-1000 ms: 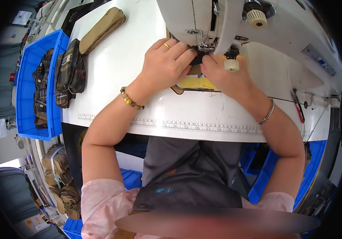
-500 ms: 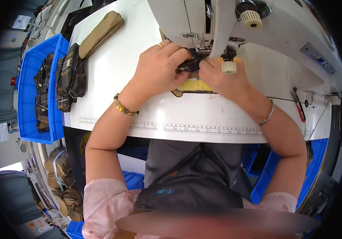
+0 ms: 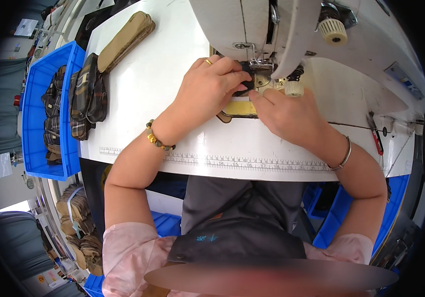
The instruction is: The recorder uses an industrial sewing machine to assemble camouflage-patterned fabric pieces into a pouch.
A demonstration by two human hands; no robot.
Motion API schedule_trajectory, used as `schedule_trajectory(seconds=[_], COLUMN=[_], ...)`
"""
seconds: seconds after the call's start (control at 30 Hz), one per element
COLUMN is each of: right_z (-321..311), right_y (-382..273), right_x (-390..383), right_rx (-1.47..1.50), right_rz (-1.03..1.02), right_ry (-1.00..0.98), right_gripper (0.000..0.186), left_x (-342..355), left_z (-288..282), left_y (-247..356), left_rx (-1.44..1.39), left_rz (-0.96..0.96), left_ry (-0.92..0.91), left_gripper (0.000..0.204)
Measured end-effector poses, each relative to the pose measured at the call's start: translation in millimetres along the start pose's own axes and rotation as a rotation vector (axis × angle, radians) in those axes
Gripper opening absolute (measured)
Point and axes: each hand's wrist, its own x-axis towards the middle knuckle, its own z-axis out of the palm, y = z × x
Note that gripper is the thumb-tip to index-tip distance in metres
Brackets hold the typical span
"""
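Beside the needle area of a white sewing machine (image 3: 252,24), my left hand (image 3: 207,86) is closed on a small dark fabric piece (image 3: 244,85). Its fingers cover much of that piece, which lies just left of the metal needle plate (image 3: 263,81) and presser foot (image 3: 263,64). My right hand (image 3: 286,114) rests in front of the plate with bent fingers, their tips close to the dark piece. Whatever those fingertips pinch, if anything, is hidden. A yellow strip (image 3: 239,108) lies on the table below both hands.
A blue bin (image 3: 65,128) with plaid pieces stands at the left. Stacked plaid pieces (image 3: 89,96) and a tan stack (image 3: 125,42) lie on the white table (image 3: 143,99). Red-handled snips (image 3: 375,133) sit at the right. A printed ruler (image 3: 252,164) runs along the front edge.
The dark piece and my left hand have come away from under the presser foot, leaving the needle plate uncovered. My right hand has shifted slightly right and nearer to me.
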Motion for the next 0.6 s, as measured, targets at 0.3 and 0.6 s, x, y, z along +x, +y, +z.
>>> schedule_trajectory(seconds=[0.3,0.6], right_z=[7.5,6.5], right_y=[-1.1,-2.3], right_x=[0.5,1.6], right_rx=[0.116,0.079], right_rz=[0.037,0.034], right_ry=[0.011,0.003], right_gripper=[0.009,0.006], left_x=[1.3,6.0], left_z=[7.8,-2.4], left_y=[-9.8,-3.5], left_rx=[-0.141,-0.068], left_rz=[0.056,0.088], left_ry=[0.044,-0.005], left_gripper=[0.026,0.024])
